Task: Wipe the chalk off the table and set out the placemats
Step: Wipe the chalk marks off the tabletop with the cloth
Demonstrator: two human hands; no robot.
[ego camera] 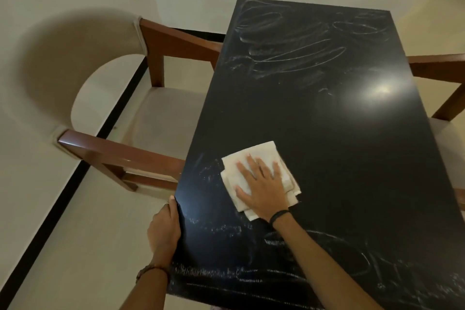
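Observation:
A black table (339, 148) stretches away from me, marked with white chalk scribbles (289, 40) at its far end and more chalk (314, 259) along the near edge. A folded white cloth (241, 171) lies on the table near its left side. My right hand (261, 184) presses flat on the cloth with fingers spread. My left hand (163, 229) grips the table's left edge, thumb on top. No placemats are in view.
A wooden chair with a cream seat (156, 113) stands tucked against the table's left side. Another chair (445, 133) is partly visible on the right. White walls and a pale floor with a black skirting line surround the table.

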